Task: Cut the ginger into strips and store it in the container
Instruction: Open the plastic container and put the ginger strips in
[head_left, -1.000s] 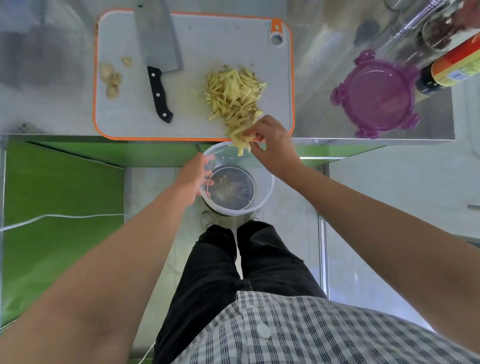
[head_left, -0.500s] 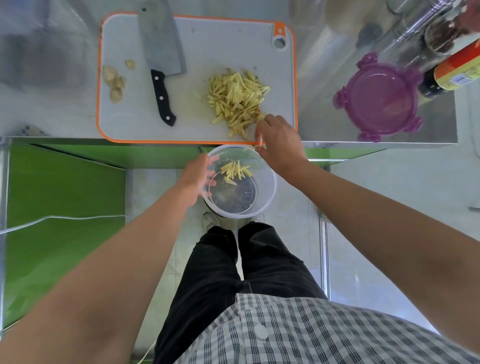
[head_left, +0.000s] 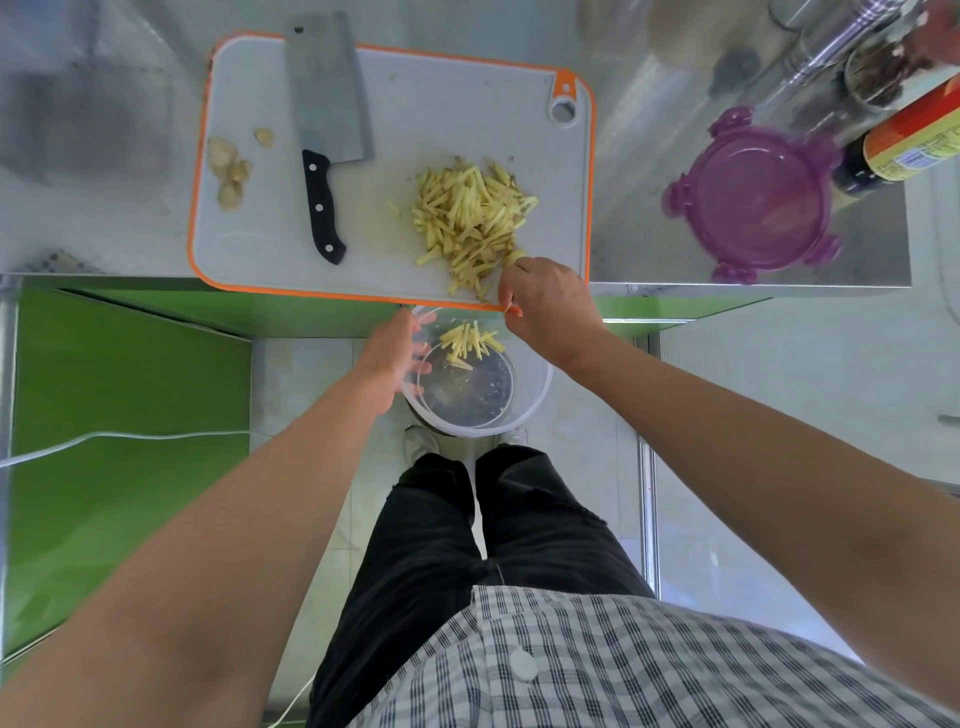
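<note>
Transfer step: left hand (head_left: 392, 358) grips the container (head_left: 530, 400) just below the counter's (head_left: 649, 208) near edge, few strips (head_left: 467, 340) inside; right hand (head_left: 545, 301), fingers curled at the ginger pile (head_left: 467, 218) on the board (head_left: 415, 104), hold unclear, should next sweep it in.

No legible text anywhere; only blurred, unreadable print on the dark bottle (head_left: 914, 140) label, far right.

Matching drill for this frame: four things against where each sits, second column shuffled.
1 knife
2 lid
3 container
4 ginger strip pile

A held by the left hand, below the counter edge
B on the counter, right of the board
C on the board's left part
D on the board's right part

Pairs: 1-C, 2-B, 3-A, 4-D
</note>
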